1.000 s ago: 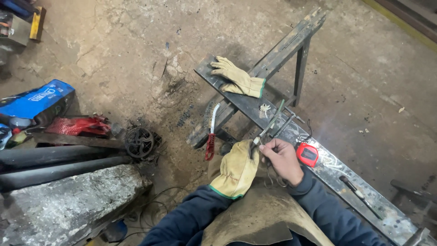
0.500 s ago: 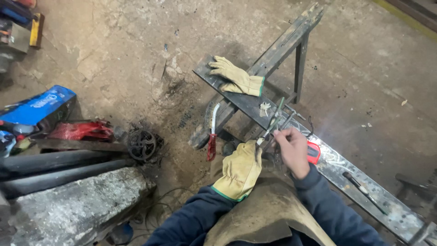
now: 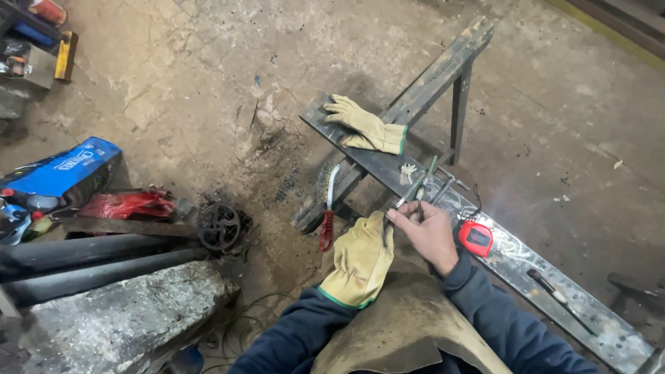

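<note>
Leather-gloved left hand (image 3: 360, 260) braces by the steel bar (image 3: 512, 253), apparently gripping nothing; bare right hand (image 3: 428, 232) pinches a thin rod (image 3: 415, 185) lying there. I'd hold it low and steady.

Yellow glove on left hand (image 3: 360, 260), navy sleeves

Floor (image 3: 208, 83): bare concrete, cracked, stained and dusty, with a dark scorched patch (image 3: 277, 173) near the centre. A metal trestle (image 3: 450, 76) stands on it, its top rail worn. At left lie dark pipes (image 3: 83, 253), a rough stone block (image 3: 118, 312), a blue box (image 3: 66, 170), red netting (image 3: 128, 204) and a small black wheel (image 3: 219, 226). Lighting even, no hard shadows.
</note>
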